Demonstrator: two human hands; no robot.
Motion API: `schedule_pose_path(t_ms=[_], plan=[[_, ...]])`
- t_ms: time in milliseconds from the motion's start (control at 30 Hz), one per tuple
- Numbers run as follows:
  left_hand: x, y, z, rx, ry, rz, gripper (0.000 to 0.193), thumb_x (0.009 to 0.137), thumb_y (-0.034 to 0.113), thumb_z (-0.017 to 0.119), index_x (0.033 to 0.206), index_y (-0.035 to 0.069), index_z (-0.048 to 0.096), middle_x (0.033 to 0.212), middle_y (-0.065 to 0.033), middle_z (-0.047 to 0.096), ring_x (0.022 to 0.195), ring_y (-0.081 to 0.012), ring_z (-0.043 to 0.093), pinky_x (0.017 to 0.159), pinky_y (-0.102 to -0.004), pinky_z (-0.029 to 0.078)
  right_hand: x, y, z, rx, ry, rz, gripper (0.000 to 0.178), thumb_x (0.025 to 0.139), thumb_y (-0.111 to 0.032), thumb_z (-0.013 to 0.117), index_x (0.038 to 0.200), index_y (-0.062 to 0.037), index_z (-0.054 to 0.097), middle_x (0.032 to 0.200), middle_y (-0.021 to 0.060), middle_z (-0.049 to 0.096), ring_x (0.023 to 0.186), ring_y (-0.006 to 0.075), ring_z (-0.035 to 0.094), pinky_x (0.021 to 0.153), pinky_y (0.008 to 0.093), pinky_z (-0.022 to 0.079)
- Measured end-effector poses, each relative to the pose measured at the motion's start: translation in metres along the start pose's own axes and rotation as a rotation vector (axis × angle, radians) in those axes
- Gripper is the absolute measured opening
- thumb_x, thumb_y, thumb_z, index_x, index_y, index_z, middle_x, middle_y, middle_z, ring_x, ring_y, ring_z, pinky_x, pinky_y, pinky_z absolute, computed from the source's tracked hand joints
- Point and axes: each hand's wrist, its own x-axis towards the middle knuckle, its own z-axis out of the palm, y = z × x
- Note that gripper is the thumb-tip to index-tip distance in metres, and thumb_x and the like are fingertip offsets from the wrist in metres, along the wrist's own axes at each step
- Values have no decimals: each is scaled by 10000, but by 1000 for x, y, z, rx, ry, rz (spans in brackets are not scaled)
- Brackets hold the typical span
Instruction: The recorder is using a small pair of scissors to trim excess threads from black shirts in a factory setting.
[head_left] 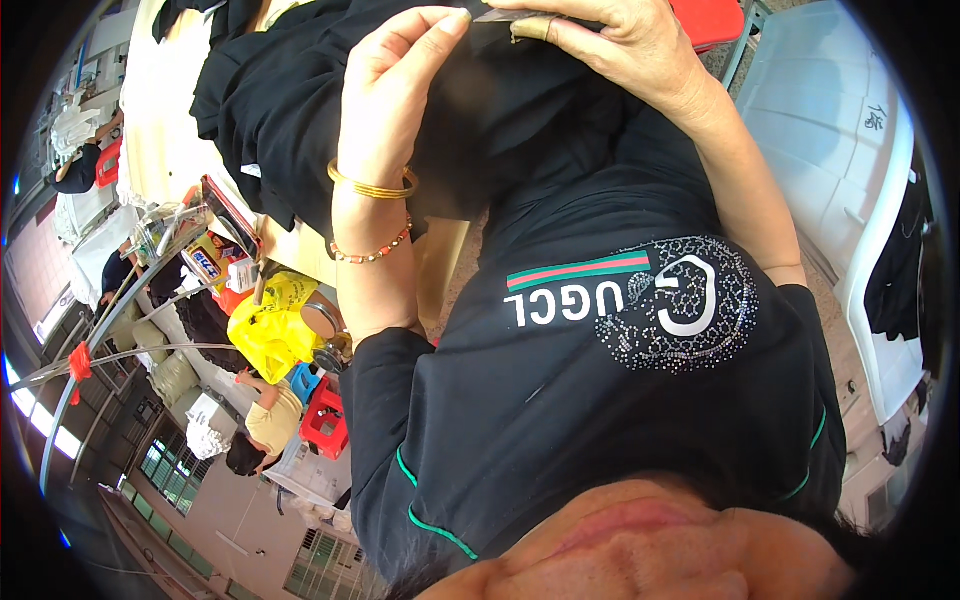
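At the top edge my left hand (392,85), with a gold bangle and a beaded bracelet at the wrist, is closed with thumb and fingertips pinched together. My right hand (635,55) is closed just to its right, a tan wrap round one finger. Between their fingertips runs a thin greyish sliver (505,15), partly cut off by the frame's edge; its kind I cannot make out. Beneath both hands, black cloth (300,110) lies bunched over my lap and the pale wooden table (160,90).
On my left are a yellow plastic bag (270,330), a red stool (325,420) and a metal rail (110,325). A large whitish tub (825,140) stands close on my right, with red plastic (708,22) beyond my right hand. A person in yellow (275,420) works further left.
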Motion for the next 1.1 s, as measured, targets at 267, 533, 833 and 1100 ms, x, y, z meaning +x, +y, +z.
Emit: schedule_pose_path(t_ms=[267, 533, 833, 1100], plan=[[-25, 29, 0, 1128, 150, 433, 179, 895, 227, 747, 979, 69, 746, 886, -71, 732, 842, -291, 676, 783, -389, 516, 5, -3, 1, 50, -1, 43, 276, 849, -62, 772, 1123, -31, 764, 900, 83, 669, 796, 208, 638, 696, 304, 501], [-40, 13, -30, 557, 188, 115, 232, 991, 237, 700, 1069, 24, 750, 900, -109, 736, 864, -190, 682, 802, -285, 524, 15, -17, 20, 81, -80, -16, 359, 821, -61, 789, 1175, -27, 746, 886, 93, 634, 794, 215, 618, 691, 315, 495], [-40, -5, -44, 82, 139, 47, 269, 1019, 170, 672, 1193, -28, 723, 1064, -24, 733, 990, -81, 644, 916, -206, 470, 26, -23, 37, 42, -131, -37, 347, 837, -106, 788, 1177, -48, 746, 931, 100, 639, 831, 237, 637, 716, 328, 523], [-39, -7, -48, 86, 134, 23, 271, 1014, 176, 680, 1186, -28, 725, 1085, -30, 738, 1004, -87, 648, 918, -207, 467, 31, -25, 40, 116, -168, -27, 243, 858, -88, 773, 1094, -33, 772, 878, 89, 655, 781, 223, 639, 681, 317, 513]])
